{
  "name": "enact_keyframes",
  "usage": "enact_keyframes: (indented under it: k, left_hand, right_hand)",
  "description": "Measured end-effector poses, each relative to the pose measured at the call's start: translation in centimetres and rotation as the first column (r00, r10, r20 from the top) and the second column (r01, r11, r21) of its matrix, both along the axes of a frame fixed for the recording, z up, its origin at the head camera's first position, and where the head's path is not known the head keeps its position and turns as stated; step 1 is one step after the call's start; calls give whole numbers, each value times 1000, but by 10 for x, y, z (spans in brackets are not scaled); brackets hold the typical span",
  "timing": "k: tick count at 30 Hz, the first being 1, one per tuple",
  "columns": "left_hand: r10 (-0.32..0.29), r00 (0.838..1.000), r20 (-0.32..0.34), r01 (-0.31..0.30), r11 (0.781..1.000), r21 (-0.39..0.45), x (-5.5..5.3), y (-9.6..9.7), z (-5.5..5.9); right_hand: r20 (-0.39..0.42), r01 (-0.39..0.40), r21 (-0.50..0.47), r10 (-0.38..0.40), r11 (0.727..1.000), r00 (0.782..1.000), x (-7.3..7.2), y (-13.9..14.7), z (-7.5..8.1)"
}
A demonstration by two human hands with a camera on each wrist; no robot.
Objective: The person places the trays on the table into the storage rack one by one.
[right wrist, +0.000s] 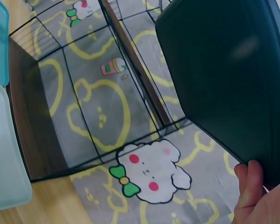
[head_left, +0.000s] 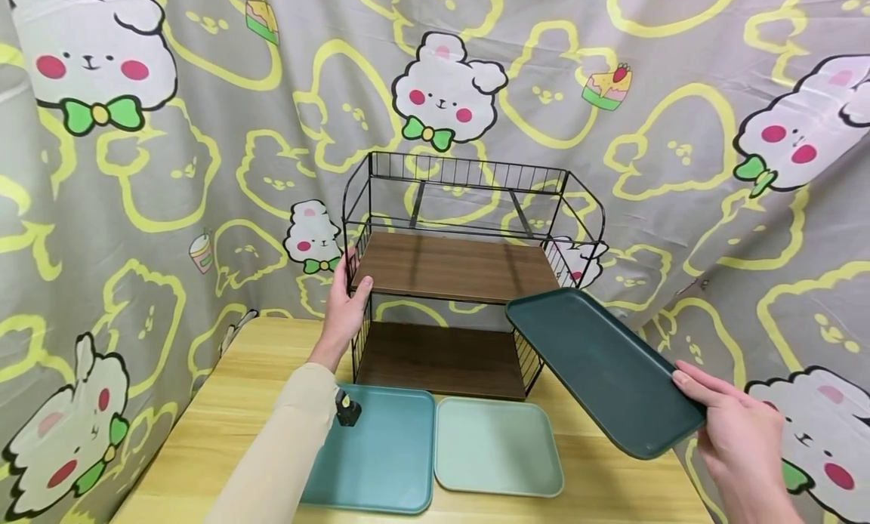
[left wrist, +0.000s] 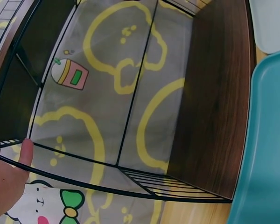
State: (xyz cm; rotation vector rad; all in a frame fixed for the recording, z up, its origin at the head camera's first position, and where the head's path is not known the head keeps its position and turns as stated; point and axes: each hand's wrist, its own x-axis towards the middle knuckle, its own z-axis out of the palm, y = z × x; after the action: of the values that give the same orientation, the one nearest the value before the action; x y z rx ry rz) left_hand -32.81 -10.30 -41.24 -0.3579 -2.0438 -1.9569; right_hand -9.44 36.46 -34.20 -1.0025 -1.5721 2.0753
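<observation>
A black wire rack with brown wooden shelves [head_left: 462, 267] stands at the back of the table. My left hand [head_left: 343, 312] grips its left side at the middle shelf, thumb at the front corner. On the right, my right hand [head_left: 741, 426] holds a dark green rectangular tray [head_left: 605, 373] by its near end, thumb on top. The tray is raised and tilted, its far corner overlapping the rack's right front edge in the head view. In the right wrist view, the tray's underside [right wrist: 224, 70] shows, with fingertips [right wrist: 254, 172] beneath its edge.
A teal tray [head_left: 387, 456] lies on the wooden table [head_left: 224, 403] in front of the rack, partly hidden by my left sleeve. Beside it lies a smaller mint tray [head_left: 499, 448]. A patterned curtain [head_left: 435, 71] hangs behind and around the table.
</observation>
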Motion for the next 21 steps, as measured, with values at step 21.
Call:
enact_keyframes:
  k: [21]
  left_hand:
    - [-8,1000,24,8,1000,19,1,0,1]
  right_hand:
    - [9,25,352,-30,936,1000,-53,-57,-12]
